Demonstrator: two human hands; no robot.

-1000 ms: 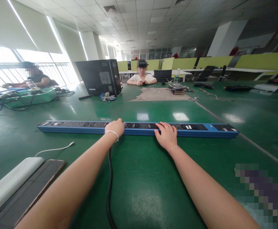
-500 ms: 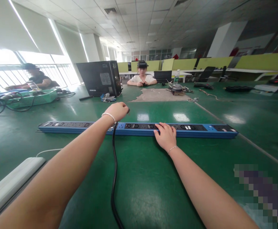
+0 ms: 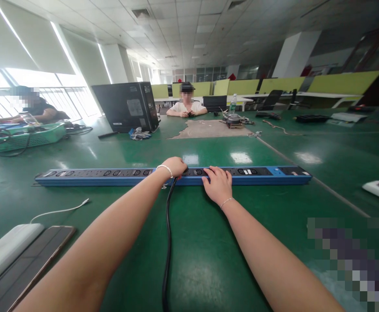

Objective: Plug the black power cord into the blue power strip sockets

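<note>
A: Where does the long blue bar-shaped power strip with black socket panels [image 3: 194,181] lie before you?

B: Across the middle of the frame, flat on the glossy green tabletop [image 3: 199,242], its length running left to right.

A: Why do you rest your right hand [image 3: 218,184] there, right of centre?

B: Its fingers are spread and grip nothing; they lie on the socket face, probably so that the strip does not slide on you.

A: And your left hand [image 3: 173,167]?

B: You curl it over the strip near centre, gripping the end of the thick black cable [image 3: 168,225]. Your fingers mostly hide that end, so whether it sits in a socket cannot be told. Holding it so close likely gives you control, while the length below runs slack to the frame's bottom edge.
</note>
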